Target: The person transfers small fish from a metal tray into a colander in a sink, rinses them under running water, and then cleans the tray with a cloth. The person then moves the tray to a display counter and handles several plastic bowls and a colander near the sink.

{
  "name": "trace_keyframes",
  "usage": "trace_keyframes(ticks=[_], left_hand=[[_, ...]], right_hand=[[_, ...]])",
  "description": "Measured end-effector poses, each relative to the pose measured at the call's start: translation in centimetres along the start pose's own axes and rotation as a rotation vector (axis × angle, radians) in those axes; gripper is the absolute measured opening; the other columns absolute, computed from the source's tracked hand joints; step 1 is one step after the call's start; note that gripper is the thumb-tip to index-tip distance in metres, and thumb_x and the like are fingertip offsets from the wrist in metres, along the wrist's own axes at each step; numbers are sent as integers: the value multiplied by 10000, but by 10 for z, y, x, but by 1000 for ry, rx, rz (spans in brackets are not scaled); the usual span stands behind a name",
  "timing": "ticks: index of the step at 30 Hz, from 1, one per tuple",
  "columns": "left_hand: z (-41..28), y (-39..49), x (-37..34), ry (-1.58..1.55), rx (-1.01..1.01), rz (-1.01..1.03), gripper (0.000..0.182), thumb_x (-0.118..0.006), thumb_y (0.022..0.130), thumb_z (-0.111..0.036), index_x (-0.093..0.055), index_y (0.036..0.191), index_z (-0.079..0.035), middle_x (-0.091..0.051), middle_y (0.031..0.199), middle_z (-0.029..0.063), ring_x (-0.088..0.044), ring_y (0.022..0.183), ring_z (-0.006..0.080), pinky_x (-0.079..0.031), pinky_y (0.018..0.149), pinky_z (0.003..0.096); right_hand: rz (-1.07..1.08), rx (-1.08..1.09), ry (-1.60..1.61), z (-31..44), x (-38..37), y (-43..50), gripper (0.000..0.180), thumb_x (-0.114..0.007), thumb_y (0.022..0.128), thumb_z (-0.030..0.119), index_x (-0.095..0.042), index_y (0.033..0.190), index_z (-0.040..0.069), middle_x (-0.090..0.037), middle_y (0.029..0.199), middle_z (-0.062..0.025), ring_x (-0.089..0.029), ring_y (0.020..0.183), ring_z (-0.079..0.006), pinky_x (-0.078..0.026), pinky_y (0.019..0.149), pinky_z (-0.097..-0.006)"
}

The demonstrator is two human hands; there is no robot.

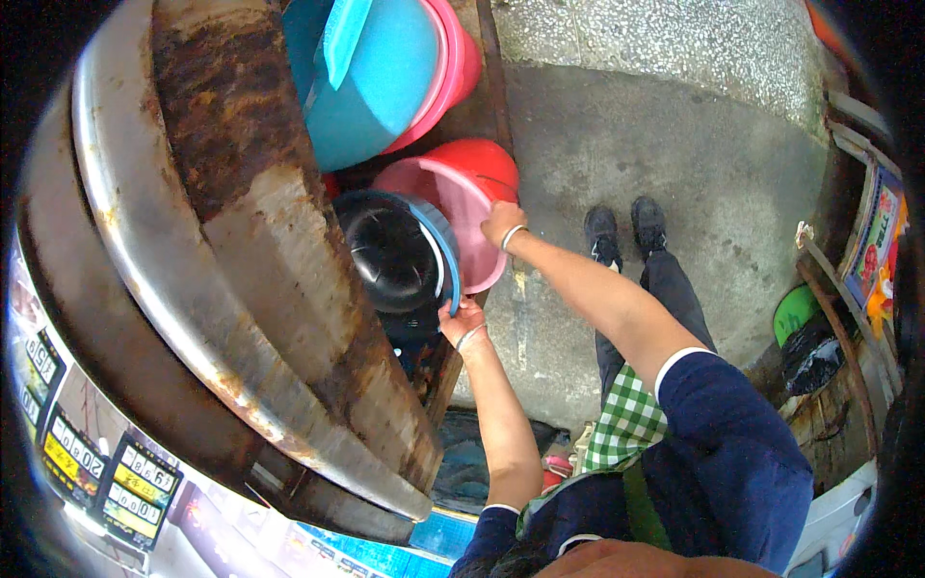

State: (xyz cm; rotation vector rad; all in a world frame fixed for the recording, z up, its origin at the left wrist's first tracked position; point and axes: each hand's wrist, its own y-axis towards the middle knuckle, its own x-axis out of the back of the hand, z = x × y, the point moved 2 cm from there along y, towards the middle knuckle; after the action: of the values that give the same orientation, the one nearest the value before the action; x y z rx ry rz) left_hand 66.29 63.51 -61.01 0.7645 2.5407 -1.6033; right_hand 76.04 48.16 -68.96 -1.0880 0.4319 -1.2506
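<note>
A pink plastic basin (485,238) leans on its side below the worn metal counter, its outside red near the top. My right hand (504,222) grips its rim. Against its left side sits a blue-rimmed basin (438,224), with my left hand (462,321) pinching the lower edge of that rim. A rounded black container (394,249) lies within or against the blue-rimmed basin; its exact kind is unclear. Above these, a large turquoise basin (383,79) nests with pink ones (462,65). A light blue plastic piece (347,40) rests over the turquoise basin.
The rusty metal counter (267,246) with its rounded steel edge fills the left. Concrete floor (564,144) lies to the right of the basins, around my shoes. A dark plastic bag (462,455) sits below my left forearm. At the far right are a green object (793,312) and metal bars.
</note>
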Motion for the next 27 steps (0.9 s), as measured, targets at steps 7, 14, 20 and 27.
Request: trace_keyframes(ticks=[7, 14, 20, 27], left_hand=[[25, -14, 3, 91, 55, -34, 166, -504, 656, -62, -488, 816, -20, -574, 747, 90, -519, 573, 146, -401, 454, 210], [66, -26, 13, 87, 126, -36, 128, -494, 660, -29, -488, 788, -40, -572, 756, 54, -507, 535, 150, -405, 435, 227], [99, -32, 19, 169, 124, -16, 142, -529, 653, -17, -511, 785, -64, -574, 749, 27, -529, 571, 145, -413, 449, 258], [107, -44, 27, 361, 45, 3, 239, -542, 651, -16, -506, 886, -39, -551, 809, 50, -542, 629, 174, -434, 404, 267]], right_hand=[[-351, 142, 163, -90, 50, 14, 210, -565, 566, 206, -614, 695, 48, -579, 720, -190, -564, 720, -341, -453, 672, -379], [-314, -33, 508, -154, 107, -7, 232, -542, 612, 59, -617, 828, 19, -617, 733, -142, -601, 681, -209, -455, 636, -301], [-187, -100, 413, -191, 141, 0, 225, -527, 693, 99, -586, 888, 4, -615, 757, -118, -605, 624, -200, -498, 523, -309], [-104, -257, 340, -160, 147, -14, 312, -607, 686, 169, -551, 846, -93, -597, 766, -174, -605, 568, -253, -512, 406, -314]])
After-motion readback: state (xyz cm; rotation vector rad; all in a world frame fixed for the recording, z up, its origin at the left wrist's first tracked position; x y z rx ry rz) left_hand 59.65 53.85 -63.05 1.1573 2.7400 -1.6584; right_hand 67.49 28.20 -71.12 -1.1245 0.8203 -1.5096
